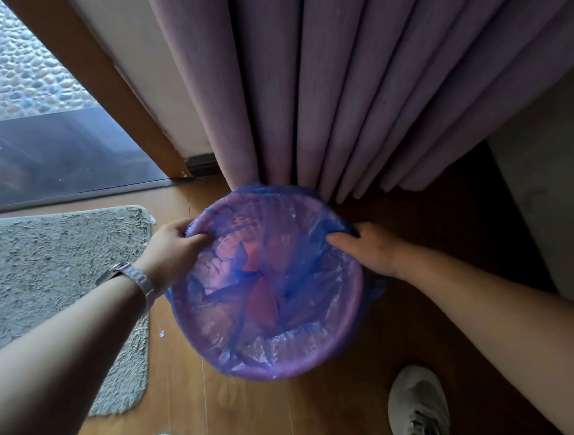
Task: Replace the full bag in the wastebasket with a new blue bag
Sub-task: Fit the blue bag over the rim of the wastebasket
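A round pink wastebasket point(283, 367) stands on the wooden floor below me, lined with a thin blue bag point(284, 286) whose edge is folded over the rim. My left hand point(175, 250), with a watch on the wrist, grips the rim and bag at the basket's upper left, thumb inside. My right hand point(367, 248) holds the rim on the right side, thumb on the inner edge and fingers curled over the outside. The bag's inside looks crumpled and holds nothing I can make out.
Purple curtains point(354, 85) hang right behind the basket and touch its far edge. A grey shaggy mat point(50, 280) lies to the left by a glass door point(44, 157). My shoes point(419, 409) stand near the basket; a pale wall or cabinet point(558, 196) is on the right.
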A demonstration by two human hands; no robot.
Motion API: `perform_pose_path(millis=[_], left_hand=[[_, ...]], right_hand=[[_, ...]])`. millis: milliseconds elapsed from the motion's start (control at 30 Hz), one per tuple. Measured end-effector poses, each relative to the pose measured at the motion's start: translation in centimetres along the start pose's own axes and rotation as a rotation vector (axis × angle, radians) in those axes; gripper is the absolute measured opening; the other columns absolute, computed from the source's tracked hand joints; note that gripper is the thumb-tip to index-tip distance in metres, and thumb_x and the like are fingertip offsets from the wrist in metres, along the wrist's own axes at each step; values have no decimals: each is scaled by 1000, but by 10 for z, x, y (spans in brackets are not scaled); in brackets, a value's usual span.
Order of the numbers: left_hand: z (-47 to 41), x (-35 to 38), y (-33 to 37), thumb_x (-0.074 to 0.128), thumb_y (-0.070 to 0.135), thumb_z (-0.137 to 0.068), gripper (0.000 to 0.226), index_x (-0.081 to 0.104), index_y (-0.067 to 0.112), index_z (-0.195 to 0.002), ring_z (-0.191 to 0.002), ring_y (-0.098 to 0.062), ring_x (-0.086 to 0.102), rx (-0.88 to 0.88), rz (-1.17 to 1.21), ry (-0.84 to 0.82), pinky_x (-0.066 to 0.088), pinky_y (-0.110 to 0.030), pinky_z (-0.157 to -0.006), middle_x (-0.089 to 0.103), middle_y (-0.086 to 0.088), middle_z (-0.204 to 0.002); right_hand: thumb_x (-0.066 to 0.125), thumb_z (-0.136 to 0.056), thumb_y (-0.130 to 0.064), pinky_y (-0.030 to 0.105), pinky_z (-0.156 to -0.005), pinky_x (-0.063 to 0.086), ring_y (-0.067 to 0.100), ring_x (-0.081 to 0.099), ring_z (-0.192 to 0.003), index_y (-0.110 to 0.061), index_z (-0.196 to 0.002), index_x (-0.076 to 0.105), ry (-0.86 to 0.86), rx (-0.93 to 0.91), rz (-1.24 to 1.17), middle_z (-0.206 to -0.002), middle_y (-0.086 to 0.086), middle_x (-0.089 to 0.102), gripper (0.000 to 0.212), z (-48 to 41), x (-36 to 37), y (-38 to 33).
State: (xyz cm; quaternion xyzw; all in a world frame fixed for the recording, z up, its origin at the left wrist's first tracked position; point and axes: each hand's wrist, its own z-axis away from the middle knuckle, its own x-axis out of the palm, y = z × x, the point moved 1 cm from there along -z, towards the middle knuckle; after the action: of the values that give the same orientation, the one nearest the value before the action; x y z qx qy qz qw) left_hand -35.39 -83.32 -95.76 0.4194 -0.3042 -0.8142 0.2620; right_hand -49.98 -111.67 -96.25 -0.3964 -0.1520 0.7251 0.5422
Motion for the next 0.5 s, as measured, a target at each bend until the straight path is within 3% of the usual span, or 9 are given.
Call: perform_pose_path(millis=[67,133,233,367,500], left_hand=[[6,0,0,66,32,-74,17,65,15,-77,-66,-17,56,26,-70,25,46,-30,-65,64,-3,-70],[13,-2,5,58,41,-70,32,65,17,-89,-72,-22,57,134,-240,81,46,-32,-68,64,-3,-76],[19,-5,13,56,45,-72,48,61,18,-112,-87,-25,61,325,-325,148,50,-35,-78,65,-5,-99],[13,-4,24,52,40,-76,48,60,14,-115,-96,-33,60,632,-516,169,49,-38,-81,60,-11,-110],[6,9,37,53,36,-80,46,58,18,-122,-110,-33,55,828,-740,61,49,-42,-90,60,-6,-122]], right_hand=[[60,-89,-47,32,-88,50,19,65,-97,-22,-108,68,-5,-23,80,-104,0,70,32,6,-2,-2],[61,-86,-53,30,-81,50,19,65,-92,-25,-103,67,50,-87,245,-101,-1,70,34,11,-7,-5],[58,-79,-59,30,-71,46,25,64,-83,-23,-94,64,304,-276,570,-93,1,69,39,21,-16,-16],[56,-79,-40,36,-71,50,32,61,-80,-10,-95,65,495,-698,599,-90,9,64,35,22,-8,-41],[58,-78,-23,45,-75,53,35,61,-88,-5,-103,64,405,-868,651,-98,14,63,32,12,20,-64]])
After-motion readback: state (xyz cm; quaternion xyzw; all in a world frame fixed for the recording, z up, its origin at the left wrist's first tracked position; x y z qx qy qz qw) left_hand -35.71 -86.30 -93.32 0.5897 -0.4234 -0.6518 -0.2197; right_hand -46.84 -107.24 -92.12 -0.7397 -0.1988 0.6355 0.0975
